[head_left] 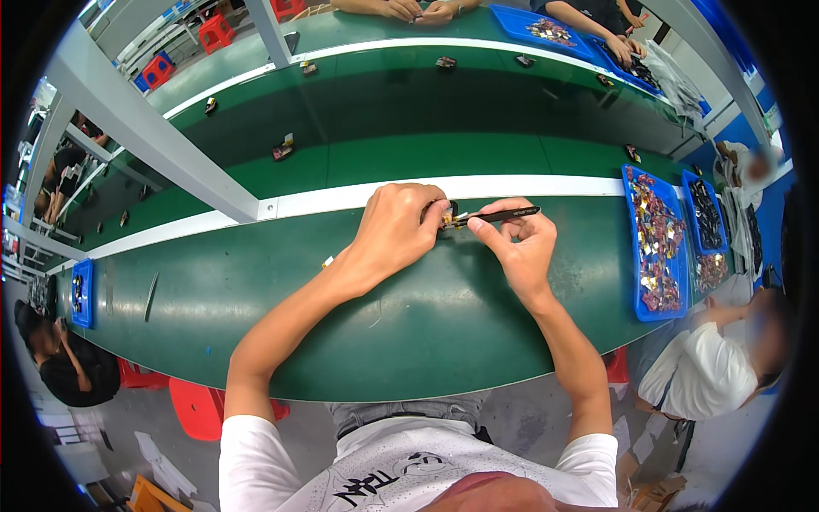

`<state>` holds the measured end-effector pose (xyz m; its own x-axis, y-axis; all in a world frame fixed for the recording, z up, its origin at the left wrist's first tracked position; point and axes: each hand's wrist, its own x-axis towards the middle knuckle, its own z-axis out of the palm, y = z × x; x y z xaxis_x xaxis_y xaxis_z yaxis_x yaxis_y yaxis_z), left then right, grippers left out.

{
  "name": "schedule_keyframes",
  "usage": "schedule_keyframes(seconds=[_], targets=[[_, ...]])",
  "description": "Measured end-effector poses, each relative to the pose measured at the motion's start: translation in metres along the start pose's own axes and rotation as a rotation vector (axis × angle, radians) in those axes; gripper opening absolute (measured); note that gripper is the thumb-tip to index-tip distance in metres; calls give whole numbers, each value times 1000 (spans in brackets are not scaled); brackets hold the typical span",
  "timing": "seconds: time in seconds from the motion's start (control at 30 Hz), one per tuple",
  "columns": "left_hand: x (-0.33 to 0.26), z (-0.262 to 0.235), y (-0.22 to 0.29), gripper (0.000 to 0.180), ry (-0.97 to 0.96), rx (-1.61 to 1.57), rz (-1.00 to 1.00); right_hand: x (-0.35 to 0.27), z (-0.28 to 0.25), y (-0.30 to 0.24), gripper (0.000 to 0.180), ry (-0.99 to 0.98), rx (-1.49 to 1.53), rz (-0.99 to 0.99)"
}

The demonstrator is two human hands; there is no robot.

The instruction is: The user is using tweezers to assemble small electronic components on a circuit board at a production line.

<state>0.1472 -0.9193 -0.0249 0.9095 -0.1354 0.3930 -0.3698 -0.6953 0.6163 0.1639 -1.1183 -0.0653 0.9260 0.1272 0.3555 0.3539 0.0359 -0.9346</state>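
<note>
Over the green tabletop, near its far white rail, my left hand has its fingers closed on a small black part with yellow and silvery bits. Much of that part is covered by the fingers. My right hand pinches black tweezers like a pen. Their tips point left and meet the small part, but I cannot tell whether they grip anything there. Both hands are close together, just short of the rail.
At the right, a blue tray holds many small wired parts, beside a smaller blue tray of black pieces. Silver tweezers lie at left. Beyond the white rail, a belt carries scattered small parts. A grey post rises left; co-workers sit around.
</note>
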Motion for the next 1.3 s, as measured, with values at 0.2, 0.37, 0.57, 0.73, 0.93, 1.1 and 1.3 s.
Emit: schedule_keyframes(seconds=[0.2,0.37,0.57,0.73,0.93,1.1,1.3], targets=[[-1,0,4,14,-9,-26,-18,1,0,1,17,-5,-24,24],[-2,2,3,14,-18,-103,-4,3,-4,9,17,-26,109,112],[-2,3,1,15,-20,-122,22,6,-5,-4,18,-70,257,271],[0,-1,7,16,-96,-201,-84,6,-7,-6,18,-87,267,288],[2,-4,1,23,-199,-515,-346,5,-7,-5,17,-94,247,286],[6,-5,-7,30,-266,-712,-389,3,-9,8,16,-48,255,150],[7,-6,-7,33,-312,-794,-393,-2,-2,0,12,43,15,-92]])
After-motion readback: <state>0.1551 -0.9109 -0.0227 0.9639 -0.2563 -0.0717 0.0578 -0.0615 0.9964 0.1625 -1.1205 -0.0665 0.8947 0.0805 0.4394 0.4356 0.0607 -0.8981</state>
